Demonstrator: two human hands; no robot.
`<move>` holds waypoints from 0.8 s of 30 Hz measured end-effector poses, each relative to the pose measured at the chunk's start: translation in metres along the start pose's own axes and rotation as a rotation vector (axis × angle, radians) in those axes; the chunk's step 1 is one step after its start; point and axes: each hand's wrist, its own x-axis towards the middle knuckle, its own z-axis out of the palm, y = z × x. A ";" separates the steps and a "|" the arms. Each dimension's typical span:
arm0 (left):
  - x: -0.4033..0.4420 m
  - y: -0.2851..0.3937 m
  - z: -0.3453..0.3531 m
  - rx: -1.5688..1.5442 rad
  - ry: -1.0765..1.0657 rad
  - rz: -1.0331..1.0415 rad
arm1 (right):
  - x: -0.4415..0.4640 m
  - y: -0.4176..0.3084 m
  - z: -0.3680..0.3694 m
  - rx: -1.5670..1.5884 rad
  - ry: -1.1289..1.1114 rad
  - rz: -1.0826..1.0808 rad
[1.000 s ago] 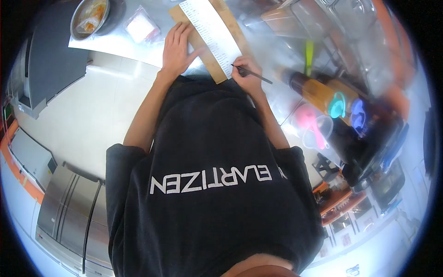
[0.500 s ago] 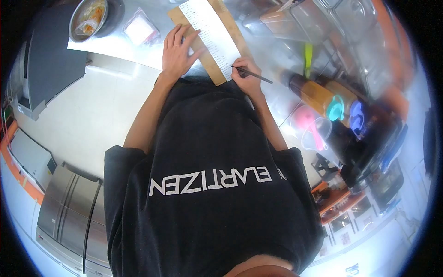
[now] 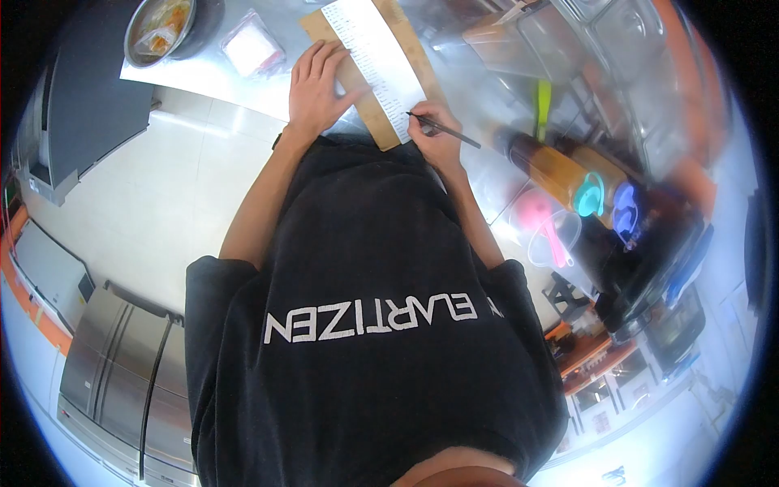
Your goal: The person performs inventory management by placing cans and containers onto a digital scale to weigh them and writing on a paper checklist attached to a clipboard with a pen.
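My right hand (image 3: 438, 138) grips a dark pen (image 3: 448, 130), its tip at the right edge of a white paper strip (image 3: 373, 57) near the lower end. Rows of small handwriting run down the left part of the strip. Beneath the paper lies a brown board (image 3: 418, 53), perhaps cardboard, on the metal counter. My left hand (image 3: 318, 91) rests with fingers spread at the board's left edge, holding nothing. A dark band circles the left wrist.
Left on the counter are a metal bowl (image 3: 172, 49) with food and a clear plastic packet (image 3: 252, 47). To the right stand bottles of brown liquid (image 3: 556, 169) with coloured lids, a pink-handled scoop (image 3: 555, 243), a green-handled tool (image 3: 543, 105) and clear containers (image 3: 519, 49).
The view has shifted slightly. The pen tip stays close to the same part of the paper, and the left hand's fingers have drawn a little closer together.
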 end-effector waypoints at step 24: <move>0.003 0.002 0.000 -0.014 0.025 -0.049 | 0.016 0.010 0.011 -0.212 0.016 -0.358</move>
